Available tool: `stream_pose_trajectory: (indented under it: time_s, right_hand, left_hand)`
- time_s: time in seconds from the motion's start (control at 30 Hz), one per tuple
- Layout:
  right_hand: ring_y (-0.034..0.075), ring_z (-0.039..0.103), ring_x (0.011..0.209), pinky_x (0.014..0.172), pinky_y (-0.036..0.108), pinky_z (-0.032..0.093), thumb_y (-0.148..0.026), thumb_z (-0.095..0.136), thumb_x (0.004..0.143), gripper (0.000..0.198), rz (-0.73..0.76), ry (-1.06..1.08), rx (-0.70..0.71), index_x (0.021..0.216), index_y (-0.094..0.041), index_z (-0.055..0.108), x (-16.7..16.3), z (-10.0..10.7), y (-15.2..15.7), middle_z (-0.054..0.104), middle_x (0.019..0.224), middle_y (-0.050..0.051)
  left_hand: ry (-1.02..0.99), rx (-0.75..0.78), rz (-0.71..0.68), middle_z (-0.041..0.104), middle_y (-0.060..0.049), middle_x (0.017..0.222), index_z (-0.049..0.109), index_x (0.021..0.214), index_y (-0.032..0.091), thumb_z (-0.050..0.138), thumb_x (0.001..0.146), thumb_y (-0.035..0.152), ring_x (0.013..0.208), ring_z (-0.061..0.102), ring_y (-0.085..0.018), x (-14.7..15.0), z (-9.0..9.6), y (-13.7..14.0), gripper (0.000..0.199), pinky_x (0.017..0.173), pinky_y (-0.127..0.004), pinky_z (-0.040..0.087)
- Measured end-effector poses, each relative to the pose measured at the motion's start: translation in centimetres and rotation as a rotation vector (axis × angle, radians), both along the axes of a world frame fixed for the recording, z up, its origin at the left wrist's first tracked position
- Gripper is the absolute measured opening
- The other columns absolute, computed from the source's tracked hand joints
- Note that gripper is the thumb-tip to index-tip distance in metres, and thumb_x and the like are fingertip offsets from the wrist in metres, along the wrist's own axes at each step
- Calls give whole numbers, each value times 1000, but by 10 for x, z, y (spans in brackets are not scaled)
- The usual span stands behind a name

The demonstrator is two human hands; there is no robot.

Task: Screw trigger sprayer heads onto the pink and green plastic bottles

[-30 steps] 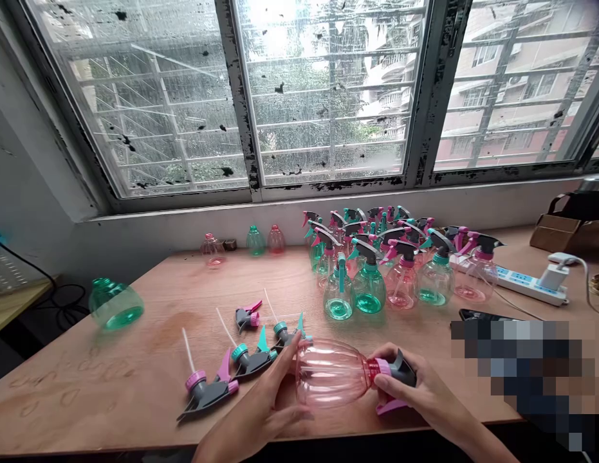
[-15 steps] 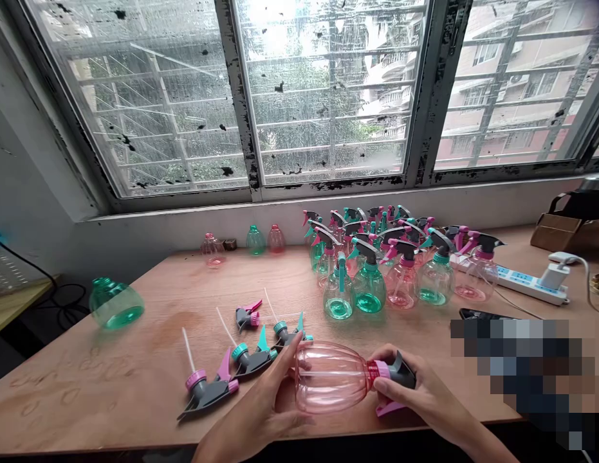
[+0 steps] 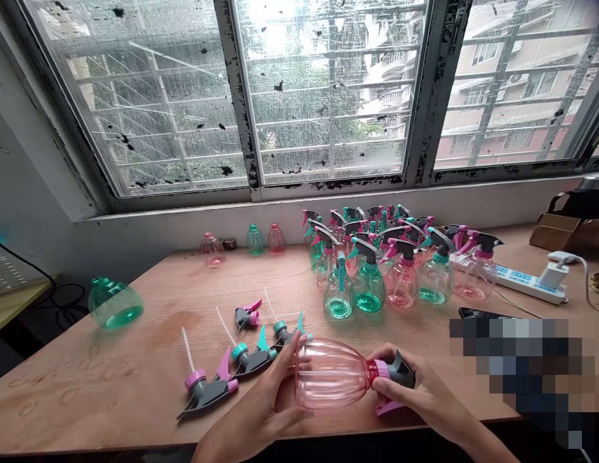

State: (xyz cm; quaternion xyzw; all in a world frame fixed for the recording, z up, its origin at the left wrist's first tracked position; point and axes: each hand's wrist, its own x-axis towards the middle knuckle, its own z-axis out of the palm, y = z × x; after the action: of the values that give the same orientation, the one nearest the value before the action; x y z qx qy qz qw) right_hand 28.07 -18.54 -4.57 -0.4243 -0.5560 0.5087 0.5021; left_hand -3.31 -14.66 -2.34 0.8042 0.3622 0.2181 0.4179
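A clear pink spray bottle [image 3: 331, 375] lies sideways in the air above the table's front edge, its base to the left. My left hand [image 3: 267, 399] is closed round the base end. At the neck, my right hand [image 3: 415, 386] grips the grey and pink spray head [image 3: 398, 373], whose pink collar meets the bottle's mouth. A thin tube shows inside the bottle. Just left of the bottle lie several loose spray heads: a pink one [image 3: 207, 389], a teal one [image 3: 253, 357], another teal one [image 3: 284, 331] and a smaller pink one [image 3: 248, 316].
Several assembled spray bottles [image 3: 369, 289] stand grouped at the back right. A green bottle [image 3: 116, 303] without a head is at the left; pink [image 3: 276, 239] and green ones [image 3: 255, 240] stand near the wall. A power strip [image 3: 525, 283] and a phone [image 3: 487, 314] lie at the right.
The pink bottle's body has tilted or turned very slightly between my hands. Both hands keep their grip in almost the same place.
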Motion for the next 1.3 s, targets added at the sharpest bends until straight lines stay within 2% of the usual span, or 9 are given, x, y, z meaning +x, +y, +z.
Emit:
stream_pose_trajectory:
  time_s: [0.1,0.23,0.43,0.53,0.67,0.83,1.0,1.1,1.3]
  right_hand:
    - [16,71,61,60,27,64,-43,83,85,31,1,-10,12,94,-15,72,0,-1,0,71,71,-1]
    - [17,71,61,59,29,65,-45,83,84,33,-9,-26,17,94,-15,72,0,0,0,71,71,-1]
    - [17,71,60,59,30,65,-46,83,83,33,-7,-12,0,92,-17,71,-1,2,-1,70,70,-1]
    - [18,70,60,59,31,65,-48,83,83,35,-18,-14,1,92,-17,71,-1,1,-1,69,69,-2]
    - [18,70,61,59,31,65,-48,83,83,36,-24,-14,3,94,-17,71,-1,1,-1,70,71,-1]
    - [17,70,60,60,30,64,-47,83,83,34,-12,-3,-2,95,-17,71,-1,2,-2,70,70,-2]
    - [17,71,61,60,30,65,-48,83,83,35,-11,-4,-8,93,-17,71,-1,1,-1,70,70,-1]
    - [17,69,61,60,30,63,-48,83,83,35,-15,-21,8,94,-17,71,0,0,-1,70,70,-1]
    - [16,67,62,61,28,60,-48,83,83,35,-20,-28,13,94,-17,73,0,0,-1,70,71,-1]
  left_hand:
    - [42,37,22,20,0,175,2,165,39,64,99,36,160,18,-33,0,0,-1,90,130,-49,19]
    - [17,-45,31,20,-6,175,-9,164,32,76,91,36,160,17,-34,3,5,-1,112,130,-51,16]
    - [73,-10,31,19,-2,175,11,166,34,72,93,41,161,10,-33,4,8,0,96,131,-49,11]
    - [62,2,35,22,-2,174,5,166,35,67,97,37,161,12,-34,4,8,-2,93,130,-50,15]
    - [96,-27,38,14,-4,176,-7,165,32,75,90,33,161,8,-34,4,11,-4,111,130,-52,11]
    - [119,-33,15,16,-4,175,8,166,30,75,90,32,161,15,-31,5,15,-3,102,131,-47,10]
    - [94,-6,7,17,-1,175,-2,166,34,69,92,22,160,20,-31,5,11,-2,103,131,-46,17]
    - [79,-31,-5,20,-3,175,-6,165,35,76,87,22,160,21,-30,5,12,-2,114,131,-47,15]
    - [101,-21,-15,16,-5,175,4,166,31,76,90,31,161,14,-30,5,14,-2,105,131,-48,11]
